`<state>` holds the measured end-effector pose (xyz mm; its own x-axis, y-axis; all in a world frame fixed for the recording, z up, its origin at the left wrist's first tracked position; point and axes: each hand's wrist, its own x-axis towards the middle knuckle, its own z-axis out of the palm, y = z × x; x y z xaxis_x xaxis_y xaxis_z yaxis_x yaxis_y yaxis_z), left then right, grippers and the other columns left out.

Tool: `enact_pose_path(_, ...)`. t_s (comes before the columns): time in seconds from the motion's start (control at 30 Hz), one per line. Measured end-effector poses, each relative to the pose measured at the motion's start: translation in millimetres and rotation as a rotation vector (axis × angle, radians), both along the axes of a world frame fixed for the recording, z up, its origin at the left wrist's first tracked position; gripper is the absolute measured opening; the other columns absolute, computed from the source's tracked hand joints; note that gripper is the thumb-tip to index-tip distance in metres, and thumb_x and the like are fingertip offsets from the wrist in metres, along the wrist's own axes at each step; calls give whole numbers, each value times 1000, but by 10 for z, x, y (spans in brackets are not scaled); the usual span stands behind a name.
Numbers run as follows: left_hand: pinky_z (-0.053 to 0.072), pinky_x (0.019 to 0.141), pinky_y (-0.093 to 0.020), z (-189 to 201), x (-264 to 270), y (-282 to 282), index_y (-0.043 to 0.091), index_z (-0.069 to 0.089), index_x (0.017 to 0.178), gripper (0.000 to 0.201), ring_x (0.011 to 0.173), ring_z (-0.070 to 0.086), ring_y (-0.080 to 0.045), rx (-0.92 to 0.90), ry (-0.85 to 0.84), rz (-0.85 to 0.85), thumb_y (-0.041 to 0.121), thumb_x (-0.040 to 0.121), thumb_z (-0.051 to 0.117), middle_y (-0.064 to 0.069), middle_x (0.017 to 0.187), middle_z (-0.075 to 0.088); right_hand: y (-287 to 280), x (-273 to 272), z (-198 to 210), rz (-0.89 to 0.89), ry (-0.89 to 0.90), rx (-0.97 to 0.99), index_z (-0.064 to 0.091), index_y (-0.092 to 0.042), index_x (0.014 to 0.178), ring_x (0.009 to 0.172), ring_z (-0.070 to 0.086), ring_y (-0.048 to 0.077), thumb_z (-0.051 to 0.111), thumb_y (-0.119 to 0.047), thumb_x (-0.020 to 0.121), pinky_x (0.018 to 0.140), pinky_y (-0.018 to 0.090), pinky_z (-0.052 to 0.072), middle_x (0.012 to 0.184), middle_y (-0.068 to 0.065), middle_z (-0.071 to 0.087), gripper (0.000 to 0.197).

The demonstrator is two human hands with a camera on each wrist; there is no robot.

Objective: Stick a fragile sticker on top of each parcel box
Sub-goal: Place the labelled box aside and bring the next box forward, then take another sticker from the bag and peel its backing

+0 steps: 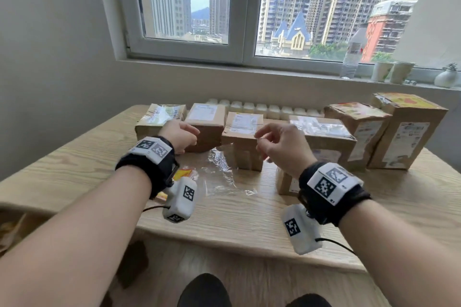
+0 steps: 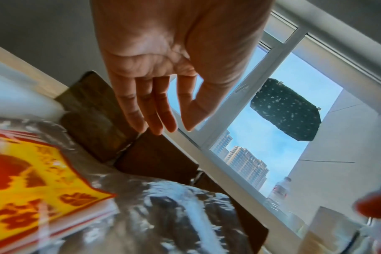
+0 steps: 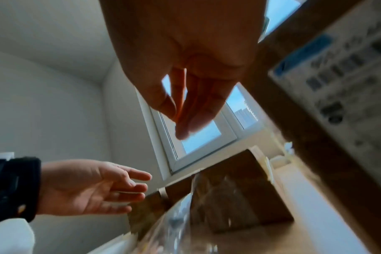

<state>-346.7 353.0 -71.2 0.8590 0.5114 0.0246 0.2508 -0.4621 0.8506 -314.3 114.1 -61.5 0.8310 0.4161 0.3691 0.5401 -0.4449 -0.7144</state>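
Several brown parcel boxes stand in a row across the far half of the table (image 1: 237, 227), among them one (image 1: 204, 124) just past my left hand and one (image 1: 243, 132) between my hands. My left hand (image 1: 192, 137) hovers above the table with fingers relaxed and holds nothing; its palm (image 2: 163, 127) is bare. My right hand (image 1: 258, 142) floats at the same height, fingers loosely curled, thumb close to forefinger, with nothing visible between them (image 3: 176, 123). A stack of yellow-and-red fragile stickers (image 1: 183, 173) (image 2: 33, 189) lies below my left wrist at the mouth of a clear plastic bag (image 1: 222, 174).
Two taller boxes (image 1: 409, 132) stand at the far right. A low box (image 1: 287, 182) lies under my right wrist. White bottles (image 1: 262, 107) line the table's back edge. On the windowsill are a water bottle (image 1: 350, 57) and paper cups (image 1: 391, 71).
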Motion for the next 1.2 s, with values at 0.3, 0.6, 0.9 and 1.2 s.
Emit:
enact_pose_path(0.3,50,77,-26,-529,-172,489,23,69,73,32,88,63,-23,-15,27,197,-5,78,53,-7,92,69,606,264,-624,-50,468,-144,70,-10,84,82,68,28,40,10,84,80,42,59,89,14,69,36)
enact_pose_path(0.6,50,85,-30,-807,-248,682,26,69,87,44,98,63,-15,-71,155,208,-13,66,67,1,105,69,1089,227,-705,189,759,-30,61,4,113,63,71,23,40,24,80,63,29,61,111,24,62,44)
enact_pose_path(0.9,48,87,-27,-874,-205,728,22,71,97,51,101,60,-15,-110,190,148,-10,58,79,4,104,70,1452,253,-750,115,335,-434,53,-27,63,53,55,7,63,-23,90,55,23,53,61,-6,57,28)
enact_pose_path(1.2,50,89,-27,-893,-201,770,21,73,93,46,103,62,-16,-165,170,113,-9,59,80,4,99,70,1568,271,-744,26,357,-471,61,-22,58,72,65,16,81,-22,74,59,28,54,69,-2,64,25)
